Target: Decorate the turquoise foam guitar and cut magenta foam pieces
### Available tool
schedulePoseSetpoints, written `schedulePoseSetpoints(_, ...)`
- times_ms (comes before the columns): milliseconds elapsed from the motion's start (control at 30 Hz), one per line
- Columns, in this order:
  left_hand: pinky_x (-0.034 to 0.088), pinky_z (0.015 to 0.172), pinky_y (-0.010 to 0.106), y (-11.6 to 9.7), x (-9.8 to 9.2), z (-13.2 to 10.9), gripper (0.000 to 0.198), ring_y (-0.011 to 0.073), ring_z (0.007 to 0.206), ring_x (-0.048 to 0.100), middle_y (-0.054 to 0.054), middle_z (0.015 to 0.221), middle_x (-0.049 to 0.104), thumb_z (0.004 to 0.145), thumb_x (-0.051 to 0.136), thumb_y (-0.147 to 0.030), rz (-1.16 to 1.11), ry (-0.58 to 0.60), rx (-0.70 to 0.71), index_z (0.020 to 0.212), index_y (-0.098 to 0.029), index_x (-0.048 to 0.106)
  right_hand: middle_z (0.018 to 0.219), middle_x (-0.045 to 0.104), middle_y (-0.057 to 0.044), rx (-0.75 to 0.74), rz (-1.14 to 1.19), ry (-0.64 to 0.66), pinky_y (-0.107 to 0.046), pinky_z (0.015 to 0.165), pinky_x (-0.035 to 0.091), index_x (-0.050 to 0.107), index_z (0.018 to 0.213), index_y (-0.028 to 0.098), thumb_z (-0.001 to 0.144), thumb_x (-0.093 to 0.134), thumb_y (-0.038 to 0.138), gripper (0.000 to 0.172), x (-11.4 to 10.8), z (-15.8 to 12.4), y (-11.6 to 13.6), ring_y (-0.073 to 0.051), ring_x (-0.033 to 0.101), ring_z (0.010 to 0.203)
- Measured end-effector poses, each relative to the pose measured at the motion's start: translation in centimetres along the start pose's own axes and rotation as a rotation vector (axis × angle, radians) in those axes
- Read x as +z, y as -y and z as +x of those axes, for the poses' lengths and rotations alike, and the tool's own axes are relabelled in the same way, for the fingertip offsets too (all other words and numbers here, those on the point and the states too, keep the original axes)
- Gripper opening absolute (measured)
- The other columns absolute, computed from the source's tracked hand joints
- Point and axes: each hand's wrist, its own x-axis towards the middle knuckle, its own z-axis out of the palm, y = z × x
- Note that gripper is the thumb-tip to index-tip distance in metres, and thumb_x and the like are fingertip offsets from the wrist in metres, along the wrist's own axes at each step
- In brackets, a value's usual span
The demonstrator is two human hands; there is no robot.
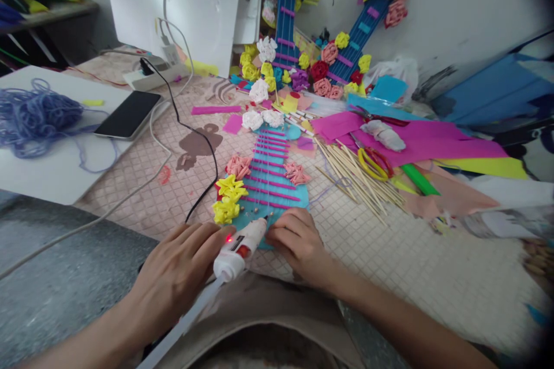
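A white hot glue gun (244,244) with a lit red light and a clear glue stick out of its back is in my left hand (179,259), whose fingers are wrapped round it. Its nozzle points at the lower part of a blue guitar-shaped craft piece (259,219) with purple strings and magenta cross strips. My right hand (303,245) has its fingers curled at the lower right edge of that piece; the fingertips are partly hidden. Yellow paper flowers (229,193), pink flowers (296,173) and white flowers (262,120) sit along the piece.
Bamboo sticks (350,173), yellow-red scissors (374,164) and magenta paper (428,141) lie to the right. A phone (130,115), purple yarn (38,115) and a black cable (203,132) are on the left. Two flower-covered blue guitars (361,34) lean on the wall.
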Motion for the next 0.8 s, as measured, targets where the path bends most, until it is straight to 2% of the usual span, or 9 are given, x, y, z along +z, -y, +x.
schedulePoseSetpoints(200, 0.045, 0.072, 0.031, -0.1, -0.7, -0.3, 0.030, 0.0187, 0.083, 0.060, 0.004, 0.099, 0.064, 0.094, 0.033, -0.033, -0.012, -0.050, -0.092, 0.115, -0.024, 0.052, 0.082, 0.063, -0.005, 0.050, 0.100, 0.009, -0.034, 0.076, 0.042, 0.064, 0.086, 0.017, 0.089, 0.057, 0.020, 0.008, -0.5, -0.1, -0.3, -0.018, 0.051, 0.084)
schedulePoseSetpoints(367, 0.048, 0.071, 0.029, 0.3, -1.7, 0.0, 0.029, 0.0193, 0.085, 0.063, 0.004, 0.102, 0.066, 0.092, 0.040, -0.036, -0.045, -0.051, -0.078, 0.116, -0.025, 0.051, 0.079, 0.063, -0.004, -0.058, 0.020, 0.025, -0.035, 0.075, 0.039, 0.065, 0.085, 0.018, 0.090, 0.053, 0.017, 0.013, -0.4, -0.4, -0.1, -0.017, 0.051, 0.081)
schedulePoseSetpoints(567, 0.049, 0.062, 0.026, 1.2, -1.5, 0.8, 0.023, 0.0178, 0.075, 0.064, 0.004, 0.092, 0.066, 0.093, 0.038, -0.032, 0.008, -0.186, -0.064, 0.110, -0.024, 0.051, 0.077, 0.064, -0.003, -0.087, 0.011, 0.019, -0.034, 0.072, 0.039, 0.064, 0.085, 0.017, 0.090, 0.053, 0.016, 0.012, -0.5, -0.1, 0.3, -0.016, 0.051, 0.078)
schedulePoseSetpoints(667, 0.049, 0.063, 0.025, 1.8, -1.4, 1.4, 0.019, 0.0178, 0.078, 0.063, 0.004, 0.094, 0.065, 0.092, 0.042, -0.031, 0.018, -0.199, -0.128, 0.108, -0.024, 0.050, 0.078, 0.065, -0.003, -0.082, 0.040, 0.003, -0.034, 0.072, 0.039, 0.063, 0.084, 0.017, 0.089, 0.055, 0.016, 0.009, -0.5, 0.0, 0.3, -0.017, 0.051, 0.079)
schedulePoseSetpoints(800, 0.048, 0.070, 0.028, 3.0, -1.8, 3.0, 0.024, 0.0206, 0.084, 0.063, 0.006, 0.098, 0.064, 0.092, 0.044, -0.038, 0.010, -0.239, -0.220, 0.108, -0.021, 0.051, 0.079, 0.065, -0.002, -0.114, 0.022, 0.035, -0.035, 0.074, 0.040, 0.062, 0.083, 0.017, 0.089, 0.055, 0.016, 0.010, -0.4, -0.1, 0.3, -0.017, 0.051, 0.081)
